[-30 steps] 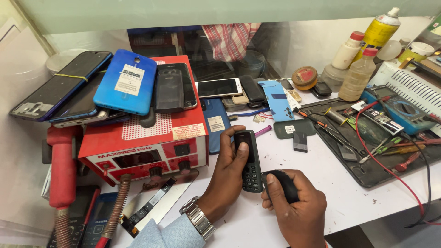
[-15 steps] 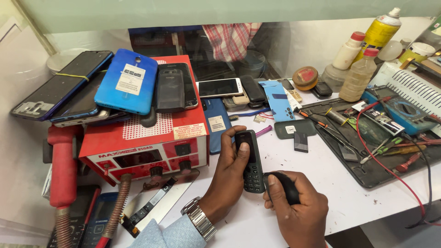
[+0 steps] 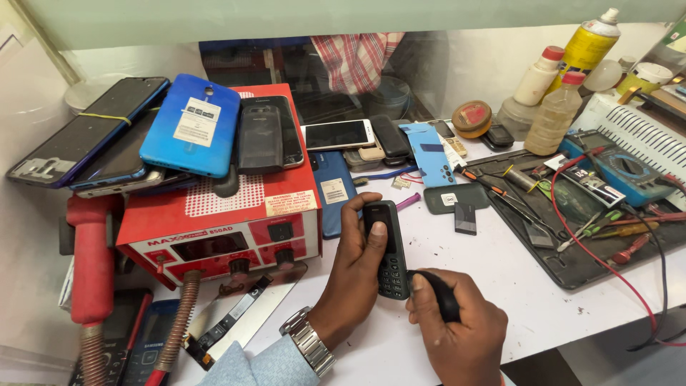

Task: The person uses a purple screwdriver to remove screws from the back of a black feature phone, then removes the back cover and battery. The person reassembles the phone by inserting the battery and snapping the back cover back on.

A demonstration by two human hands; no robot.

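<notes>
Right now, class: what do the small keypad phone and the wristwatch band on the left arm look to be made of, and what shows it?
Keypad phone: probably black plastic, matte, with moulded keys and little shine; the left hand holds it.
Wristwatch band: looks like metal, silver and polished, since separate links catch bright glints.

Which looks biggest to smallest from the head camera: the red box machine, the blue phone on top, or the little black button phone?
1. Red box machine, biggest.
2. Blue phone lying on top of it.
3. Black button phone in the left hand, smallest, though it sits nearer the camera.
</notes>
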